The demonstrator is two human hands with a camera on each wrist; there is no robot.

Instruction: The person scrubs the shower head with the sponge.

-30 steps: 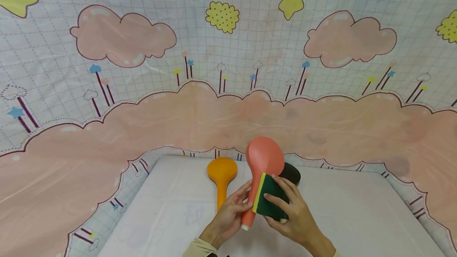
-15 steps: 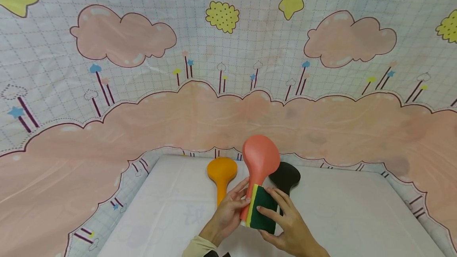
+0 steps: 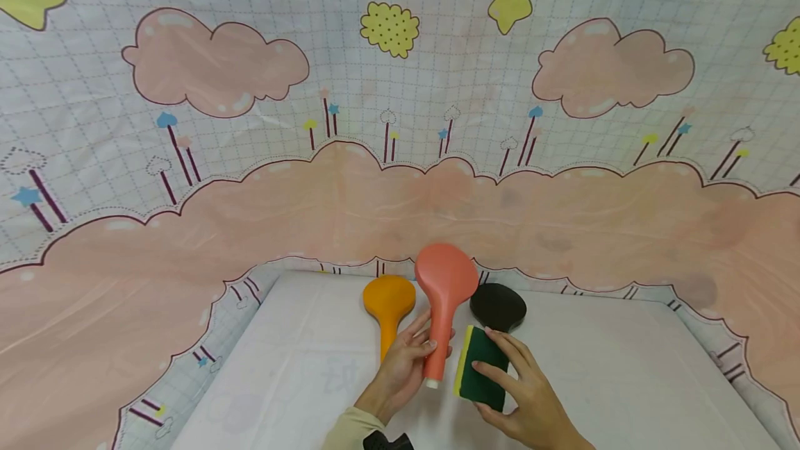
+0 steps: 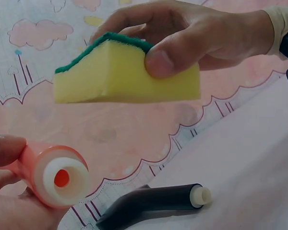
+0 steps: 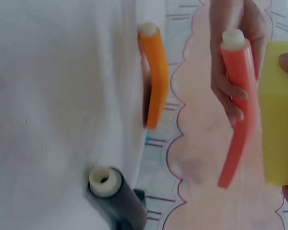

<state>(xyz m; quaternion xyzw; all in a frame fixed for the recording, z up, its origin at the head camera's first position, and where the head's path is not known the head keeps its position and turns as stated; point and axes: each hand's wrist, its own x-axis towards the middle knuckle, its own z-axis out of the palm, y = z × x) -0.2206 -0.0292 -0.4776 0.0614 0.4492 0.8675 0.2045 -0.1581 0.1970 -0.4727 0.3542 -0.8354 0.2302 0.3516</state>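
My left hand point(image 3: 400, 367) holds a coral-pink handheld shower head point(image 3: 446, 276) by its handle, raised over the table with the round head pointing away. The handle's white hollow end point(image 4: 67, 177) faces the camera in the left wrist view. To its right, my right hand point(image 3: 531, 398) pinches a scouring sponge point(image 3: 484, 370) with one green side and a yellow body. In the right wrist view a narrow gap separates the yellow face of the sponge point(image 5: 278, 120) from the coral handle point(image 5: 240, 91). The thumb presses one edge of the sponge point(image 4: 125, 79) in the left wrist view.
An orange shower head point(image 3: 389, 301) lies on the white table point(image 3: 281, 367) left of the coral one. A black shower head point(image 3: 498, 305) lies to the right, its handle mostly hidden behind the sponge and right hand. A patterned cloth point(image 3: 400, 214) rises behind the table.
The sponge slid down along the coral handle, then moved off it to the right with my right hand. The coral shower head has shifted slightly left. The orange and black ones stayed put.
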